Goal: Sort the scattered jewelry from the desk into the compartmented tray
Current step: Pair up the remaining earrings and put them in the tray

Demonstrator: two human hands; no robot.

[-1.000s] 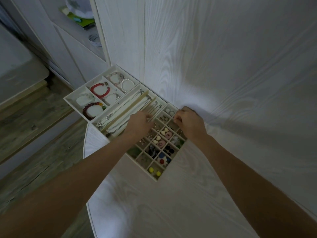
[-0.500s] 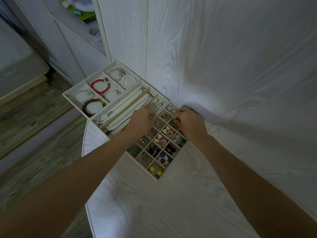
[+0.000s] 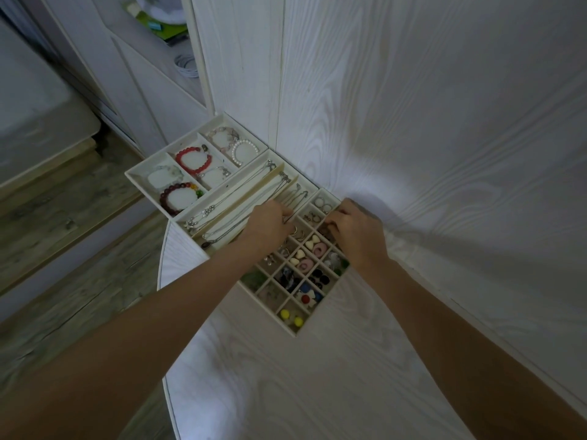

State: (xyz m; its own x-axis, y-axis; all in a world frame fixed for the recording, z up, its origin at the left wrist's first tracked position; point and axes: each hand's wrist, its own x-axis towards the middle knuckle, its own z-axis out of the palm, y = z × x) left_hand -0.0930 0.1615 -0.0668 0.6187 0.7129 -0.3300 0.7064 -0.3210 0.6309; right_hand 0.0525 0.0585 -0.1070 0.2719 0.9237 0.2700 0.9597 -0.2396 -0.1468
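Note:
A cream compartmented tray [image 3: 138, 183] sits at the desk's far left corner. Its back section holds bracelets, among them a red bead one [image 3: 193, 160] and a pearl one [image 3: 244, 150]. Long slots hold necklaces [image 3: 228, 201]. A grid of small cells holds earrings and charms, such as yellow balls [image 3: 290, 315] and a pink spiral [image 3: 319, 249]. My left hand [image 3: 270, 225] hovers where the necklace slots meet the grid, fingers curled round a thin chain. My right hand [image 3: 354, 231] reaches into a far grid cell with curled fingers; its fingertips are hidden.
The white wood-grain desk [image 3: 286, 382] has a rounded left edge, with wooden floor [image 3: 63, 249] below it. A white panel wall [image 3: 413, 122] rises right behind the tray. A cabinet shelf [image 3: 178, 46] with oddments stands at the far left.
Both hands stay over the tray. My left hand has edged slightly farther toward the necklace slot; my right hand has hardly moved.

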